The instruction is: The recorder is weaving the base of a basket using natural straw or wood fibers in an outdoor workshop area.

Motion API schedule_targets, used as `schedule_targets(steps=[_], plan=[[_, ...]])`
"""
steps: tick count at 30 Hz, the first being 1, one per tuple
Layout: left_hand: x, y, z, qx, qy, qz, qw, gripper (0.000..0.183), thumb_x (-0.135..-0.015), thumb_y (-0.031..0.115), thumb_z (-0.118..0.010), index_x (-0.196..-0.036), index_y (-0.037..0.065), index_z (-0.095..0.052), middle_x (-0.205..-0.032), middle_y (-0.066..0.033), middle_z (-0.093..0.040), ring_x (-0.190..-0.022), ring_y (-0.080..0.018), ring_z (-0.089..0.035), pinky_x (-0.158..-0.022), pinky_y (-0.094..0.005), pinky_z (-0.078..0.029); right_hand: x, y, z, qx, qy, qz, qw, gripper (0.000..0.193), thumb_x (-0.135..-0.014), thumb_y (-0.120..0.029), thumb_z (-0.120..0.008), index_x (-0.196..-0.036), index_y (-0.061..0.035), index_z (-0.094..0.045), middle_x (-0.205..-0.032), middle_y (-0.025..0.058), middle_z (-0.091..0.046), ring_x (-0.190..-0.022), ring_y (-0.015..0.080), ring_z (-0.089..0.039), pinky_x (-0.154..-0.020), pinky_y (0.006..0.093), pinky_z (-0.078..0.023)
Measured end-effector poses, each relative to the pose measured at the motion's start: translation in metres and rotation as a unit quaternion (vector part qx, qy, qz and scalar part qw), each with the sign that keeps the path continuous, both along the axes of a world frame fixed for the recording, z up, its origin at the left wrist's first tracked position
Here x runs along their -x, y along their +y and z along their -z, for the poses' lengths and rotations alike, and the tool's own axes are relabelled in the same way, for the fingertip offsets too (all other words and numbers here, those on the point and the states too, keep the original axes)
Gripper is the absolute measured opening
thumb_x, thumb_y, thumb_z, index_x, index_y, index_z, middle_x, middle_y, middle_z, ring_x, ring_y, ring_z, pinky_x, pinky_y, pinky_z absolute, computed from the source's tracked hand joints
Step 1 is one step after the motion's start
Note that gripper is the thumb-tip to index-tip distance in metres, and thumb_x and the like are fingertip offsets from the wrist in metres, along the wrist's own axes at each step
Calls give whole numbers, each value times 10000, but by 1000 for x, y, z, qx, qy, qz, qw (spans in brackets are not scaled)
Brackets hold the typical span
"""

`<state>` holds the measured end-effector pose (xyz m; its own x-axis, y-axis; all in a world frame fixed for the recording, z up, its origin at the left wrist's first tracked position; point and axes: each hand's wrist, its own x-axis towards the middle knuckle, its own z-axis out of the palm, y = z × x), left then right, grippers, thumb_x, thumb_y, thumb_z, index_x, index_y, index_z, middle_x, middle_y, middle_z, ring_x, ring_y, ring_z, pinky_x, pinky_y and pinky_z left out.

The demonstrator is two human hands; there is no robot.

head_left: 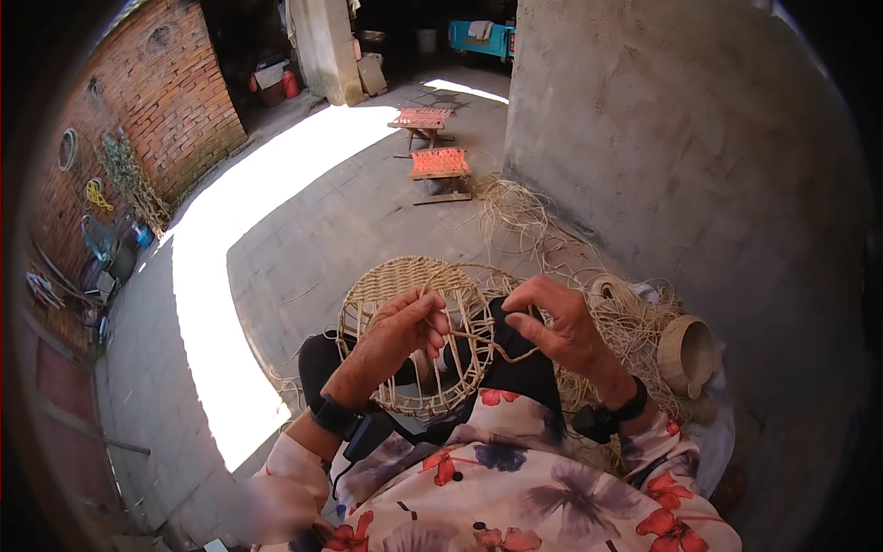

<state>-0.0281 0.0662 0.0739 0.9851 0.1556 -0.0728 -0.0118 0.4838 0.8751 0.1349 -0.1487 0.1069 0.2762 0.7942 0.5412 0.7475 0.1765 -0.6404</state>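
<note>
A round, open-ribbed woven frame (375,281) rests on my lap, its top closely woven in pale tan strand and its lower part open between the ribs. My left hand (405,322) is over the frame, thumb and fingertips pinched together. From beneath its fingers a twisted tan cord (480,339) runs slack to the right and meets the underside of my right hand (563,322). That hand's thumb and forefinger are bent and apart; its other fingers, hidden below, appear to hold the cord. Another length of strand (474,266) arches over the frame's far rim.
A heap of loose pale strands (612,322) lies to my right, with a small woven basket (688,357) on its side there. Two low folding stools (439,163) with orange seats stand ahead. A grey wall (681,147) rises at the right, a brick wall (175,83) at the left.
</note>
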Motion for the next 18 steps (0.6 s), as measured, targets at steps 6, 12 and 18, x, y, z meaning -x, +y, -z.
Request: schedule_targets(steps=[6,12,18], plan=[[22,27,12,172,-105,-106,974,161,-1020,232,-533,-1073,86,-576,-827,-7,-609,-627,-61,-488,-540,-216,-388,-4,-24,63,165,473,-133,855,317,-965,-305,-631,-1068,-8,-676,-709,-61,-505,-602,16,-428,-544,185,-362],[97,90,43,151,-83,-268,948,149,-1017,207,-541,-1084,81,-584,-829,-3,-589,-620,-59,-471,-540,-210,-391,-99,-112,101,237,348,167,892,214,-912,-245,-659,-895,-41,-721,-712,-70,-568,-673,36,-473,-604,229,-382],[84,29,55,76,7,-121,990,162,-1031,244,-523,-1076,95,-567,-871,6,-601,-705,-57,-549,-623,-223,-463,-105,-111,119,206,-275,253,904,331,-808,-124,-659,-1122,-22,-640,-1136,190,-603,-951,353,-619,-829,389,-497]])
